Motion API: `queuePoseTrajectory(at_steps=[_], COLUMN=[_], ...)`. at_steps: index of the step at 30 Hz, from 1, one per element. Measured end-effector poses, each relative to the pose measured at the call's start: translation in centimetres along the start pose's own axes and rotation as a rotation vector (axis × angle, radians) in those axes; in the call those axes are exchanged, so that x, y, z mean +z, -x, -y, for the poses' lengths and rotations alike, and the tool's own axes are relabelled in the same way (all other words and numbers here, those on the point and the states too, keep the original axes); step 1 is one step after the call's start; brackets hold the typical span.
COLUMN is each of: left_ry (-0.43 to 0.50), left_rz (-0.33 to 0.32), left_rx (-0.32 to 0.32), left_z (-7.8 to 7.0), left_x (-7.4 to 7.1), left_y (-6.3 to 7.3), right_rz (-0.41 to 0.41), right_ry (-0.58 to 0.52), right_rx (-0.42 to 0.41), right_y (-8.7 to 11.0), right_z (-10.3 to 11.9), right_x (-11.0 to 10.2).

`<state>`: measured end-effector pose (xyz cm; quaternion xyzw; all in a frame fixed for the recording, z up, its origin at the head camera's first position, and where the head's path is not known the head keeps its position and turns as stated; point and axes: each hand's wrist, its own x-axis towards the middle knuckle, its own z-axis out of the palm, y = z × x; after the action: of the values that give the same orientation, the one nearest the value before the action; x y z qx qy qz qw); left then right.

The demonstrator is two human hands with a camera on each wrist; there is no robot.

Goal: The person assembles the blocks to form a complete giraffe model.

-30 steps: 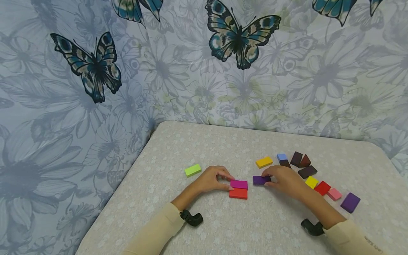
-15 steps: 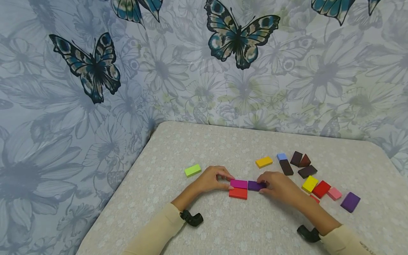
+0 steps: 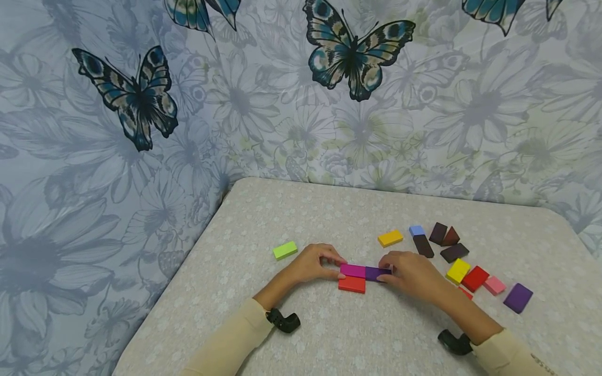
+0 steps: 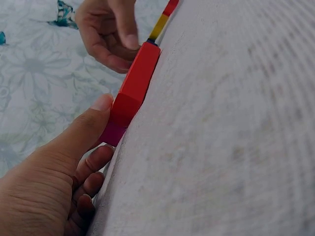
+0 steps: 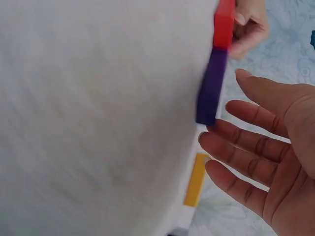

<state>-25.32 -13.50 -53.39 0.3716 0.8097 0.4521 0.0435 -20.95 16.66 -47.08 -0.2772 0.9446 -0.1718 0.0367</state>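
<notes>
In the head view my left hand (image 3: 312,263) pinches the left end of a magenta block (image 3: 352,271) between thumb and fingers. A red block (image 3: 351,284) lies along its near side; in the left wrist view the red block (image 4: 139,76) hides most of the magenta one. A dark purple block (image 3: 376,273) lies end to end with the magenta one, on its right. My right hand (image 3: 411,274) is over the purple block's right end. In the right wrist view its fingers are spread and relaxed, with the thumb apart from the purple block (image 5: 212,88).
A lime green block (image 3: 285,250) lies beyond my left hand, an orange-yellow block (image 3: 390,238) farther back. Right of my right hand are several blocks, among them dark brown (image 3: 423,246), light blue (image 3: 416,231), yellow (image 3: 458,271), pink (image 3: 494,285) and purple (image 3: 518,298) ones.
My right hand has slid the purple block left until it meets the magenta block's end, and its fingers have since loosened. My left hand has stayed in place.
</notes>
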Motion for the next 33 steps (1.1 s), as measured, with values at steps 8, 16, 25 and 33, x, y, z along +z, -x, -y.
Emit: queuePoseTrajectory(at_steps=[8,16,25,33], left_ry=[0.02,0.021,0.052,0.028], left_rz=[-0.022,-0.036,-0.03,-0.008], left_rx=[0.032,0.043,0.011,-0.008], left_z=[-1.0,-3.1,-0.9,0.3], left_x=[-0.1,-0.7,0.0,0.0], left_y=[0.2,0.3,0.1,0.1], right_rz=[-0.101,-0.154,-0.03,-0.044], right_ry=[-0.034,0.055,0.06,0.107], right_rx=[0.005,-0.018,-0.027,-0.024], right_y=[-1.1,-2.6,-4.3,-4.9], right_z=[-2.2,-4.5,-5.7,-6.2], right_x=[-1.7,-2.1,-2.2,-1.9])
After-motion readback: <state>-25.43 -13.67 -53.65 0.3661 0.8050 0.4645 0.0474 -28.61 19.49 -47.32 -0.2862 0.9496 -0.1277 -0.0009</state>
